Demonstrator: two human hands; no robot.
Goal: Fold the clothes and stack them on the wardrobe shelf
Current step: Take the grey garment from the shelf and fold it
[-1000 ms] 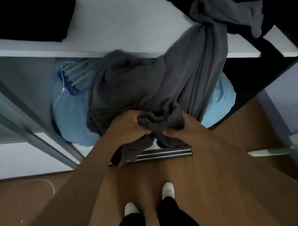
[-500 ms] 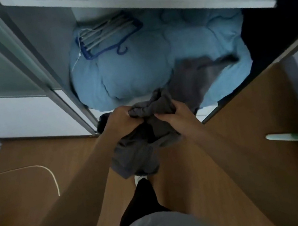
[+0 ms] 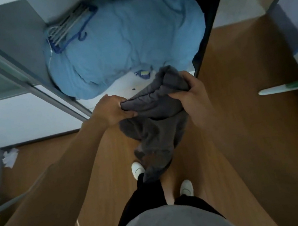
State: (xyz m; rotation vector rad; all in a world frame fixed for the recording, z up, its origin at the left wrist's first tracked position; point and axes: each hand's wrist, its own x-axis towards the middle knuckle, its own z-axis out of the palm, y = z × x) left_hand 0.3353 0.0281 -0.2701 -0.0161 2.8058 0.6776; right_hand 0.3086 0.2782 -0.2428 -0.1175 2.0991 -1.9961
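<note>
Grey garment (image 3: 155, 109): bunched up and unfolded, held in the air just in front of the blue quilt (image 3: 123, 44). Its loose length hangs down towards the person's white shoes (image 3: 137, 169).
Left hand (image 3: 113, 110): fingers curled tight round one end of the gathered edge, at the quilt's near-left side.
Right hand (image 3: 193, 93): clamped on the other end with the thumb laid over the cloth, at the quilt's near-right side.
Quilt: fills the bottom of the open wardrobe, with a bundle of hangers (image 3: 69, 29) lying on its far-left part.
Shelf: I cannot pick out the one meant for the stack; it would be somewhere above the quilt, out of sight.
Step in hand: to my eye, sorting out the garment and finding a straight edge. No fold has been made yet.
Next move: I'd say the hands need to draw apart along that edge and shake the cloth so it hangs flat, away from the quilt. The trailing end should be kept off the wooden floor (image 3: 240, 97). Only then can the first fold go in.
</note>
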